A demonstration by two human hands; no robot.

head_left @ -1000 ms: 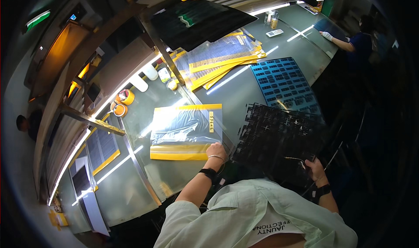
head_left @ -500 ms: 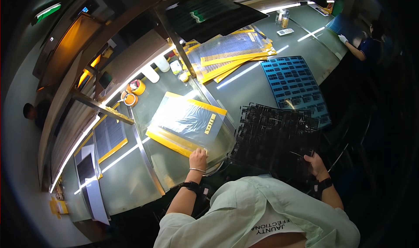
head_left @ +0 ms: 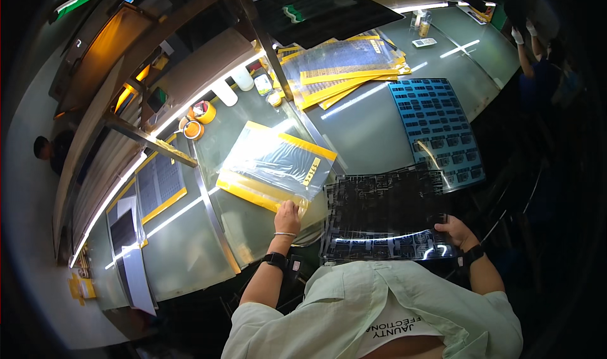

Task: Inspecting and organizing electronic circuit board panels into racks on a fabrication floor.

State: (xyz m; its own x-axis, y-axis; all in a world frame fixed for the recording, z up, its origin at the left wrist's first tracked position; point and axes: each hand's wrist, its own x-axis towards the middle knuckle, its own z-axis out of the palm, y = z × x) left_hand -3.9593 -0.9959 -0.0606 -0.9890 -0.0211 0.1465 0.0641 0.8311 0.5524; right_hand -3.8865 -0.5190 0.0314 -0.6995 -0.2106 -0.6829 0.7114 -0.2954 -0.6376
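My left hand (head_left: 288,217) pinches the near edge of a clear plastic sleeve (head_left: 269,160) with yellow borders, which lies on the glass-topped table. The sleeve has a small yellow label near its right side. My right hand (head_left: 455,230) grips the right edge of a large dark film sheet (head_left: 379,207) with fine printed patterns. This film is held in front of my body at the table's near edge, right of the sleeve. Its lower part bends and reflects light. Beyond it, a blue patterned sheet (head_left: 436,122) lies on the table.
Several yellow-edged sleeves (head_left: 344,62) are stacked at the back, below a black sheet (head_left: 322,18). Tape rolls (head_left: 193,129), white bottles (head_left: 224,92) and a metal post (head_left: 265,43) stand along the back. A co-worker's gloved hand (head_left: 517,36) shows at far right.
The dark film has swung left and tilted, so its lower part now shows reflections. My left hand stays at the sleeve's edge. The co-worker's gloved hands have risen.
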